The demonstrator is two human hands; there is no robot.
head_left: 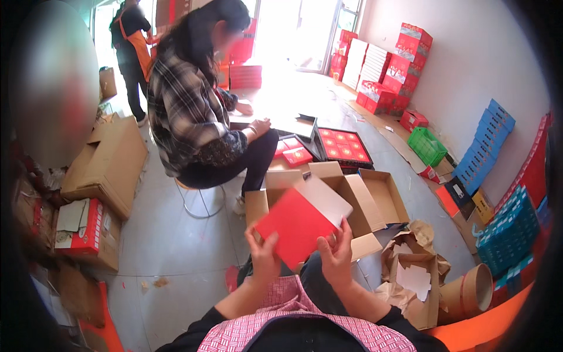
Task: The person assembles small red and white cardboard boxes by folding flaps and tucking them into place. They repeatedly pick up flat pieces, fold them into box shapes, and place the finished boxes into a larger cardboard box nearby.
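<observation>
Above my lap I hold a flat red card piece with a pale whitish panel at its upper right. My left hand is closed on its lower left edge, thumb on the red face. My right hand grips the right edge near the pale panel. Just beyond the card piece stands an open cardboard box with its flaps spread, partly hidden behind it. Farther off, a black-edged tray holds several red square boxes.
A seated person in a plaid shirt works at the left; another in an orange apron stands behind. A carton of paper scraps sits by my right knee. Red boxes, a green crate and blue boxes line the right wall.
</observation>
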